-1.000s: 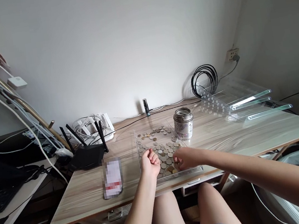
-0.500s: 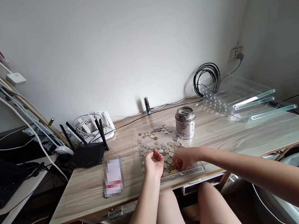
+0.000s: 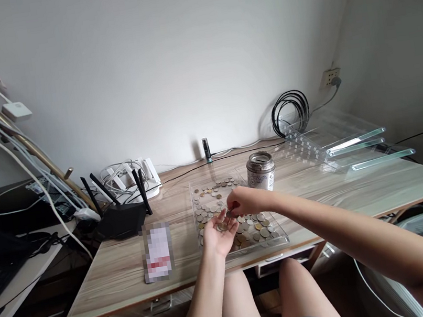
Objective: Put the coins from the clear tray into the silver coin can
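My left hand [image 3: 218,239] is turned palm up over a clear plastic tray [image 3: 275,241], its fingers curled around a few coins [image 3: 222,227] in the palm. Just above those fingers, my right hand [image 3: 247,199] comes in from the right and pinches a coin [image 3: 230,213] at its fingertips. Many loose coins [image 3: 264,232], silver and gold coloured, are spread across the tray beneath both hands. A round metal tin [image 3: 260,175] with a slotted lid and patterned sides stands upright beside the tray's right side, partly behind my right forearm.
A blurred pale item [image 3: 157,252] lies left of the tray. Behind it are a black router [image 3: 121,219] and white devices with cables [image 3: 147,181]. A small dark bottle [image 3: 206,150] stands by the wall. Clear acrylic panels [image 3: 353,150] and a black cable coil [image 3: 290,112] occupy the right.
My right hand has risen from the coins at the tray's right and moved left to my left hand, with a coin in its fingertips. My left fingers have opened somewhat.
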`<state>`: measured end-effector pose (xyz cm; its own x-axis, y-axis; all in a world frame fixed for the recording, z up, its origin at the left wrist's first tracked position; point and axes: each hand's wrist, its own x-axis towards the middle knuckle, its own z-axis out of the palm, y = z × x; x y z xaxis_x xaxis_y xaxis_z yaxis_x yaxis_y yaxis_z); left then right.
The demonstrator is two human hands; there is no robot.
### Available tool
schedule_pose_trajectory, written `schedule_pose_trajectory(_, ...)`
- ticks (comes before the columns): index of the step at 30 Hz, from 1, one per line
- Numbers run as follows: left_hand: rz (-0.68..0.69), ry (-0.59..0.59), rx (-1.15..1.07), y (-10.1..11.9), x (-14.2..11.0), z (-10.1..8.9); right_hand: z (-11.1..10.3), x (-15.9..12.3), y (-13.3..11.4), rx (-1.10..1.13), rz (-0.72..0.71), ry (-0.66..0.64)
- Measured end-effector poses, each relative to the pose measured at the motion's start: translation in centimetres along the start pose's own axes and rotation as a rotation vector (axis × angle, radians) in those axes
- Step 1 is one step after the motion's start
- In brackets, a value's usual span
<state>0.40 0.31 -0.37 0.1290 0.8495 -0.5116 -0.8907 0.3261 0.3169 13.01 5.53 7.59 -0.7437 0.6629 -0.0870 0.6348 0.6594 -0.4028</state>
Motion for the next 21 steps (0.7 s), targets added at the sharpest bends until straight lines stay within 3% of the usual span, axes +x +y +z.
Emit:
schedule_pose_trajectory(5,0.052,0.022,-0.202,1.0,-1.2,0.5,-0.8,0.2,0.2,-0.011,-0.038,0.234)
schedule_pose_trajectory(6,0.061,0.019,-0.223,1.4,-1.3,0.4,-0.4,0.0,0.6,-0.019,-0.044,0.202)
schedule_pose_trajectory(10,0.066,-0.036,-0.233,2.9,-1.6,0.0,3.1,-1.3,2.0,-0.011,-0.206,-0.129)
schedule_pose_trajectory(14,0.044,-0.067,-0.183,3.1,-1.3,-0.2,5.8,-1.8,2.3,0.016,-0.243,-0.25)
schedule_pose_trajectory(21,-0.002,-0.074,-0.111,2.0,-0.6,-0.5,5.1,-0.5,2.4,-0.037,-0.086,-0.543)
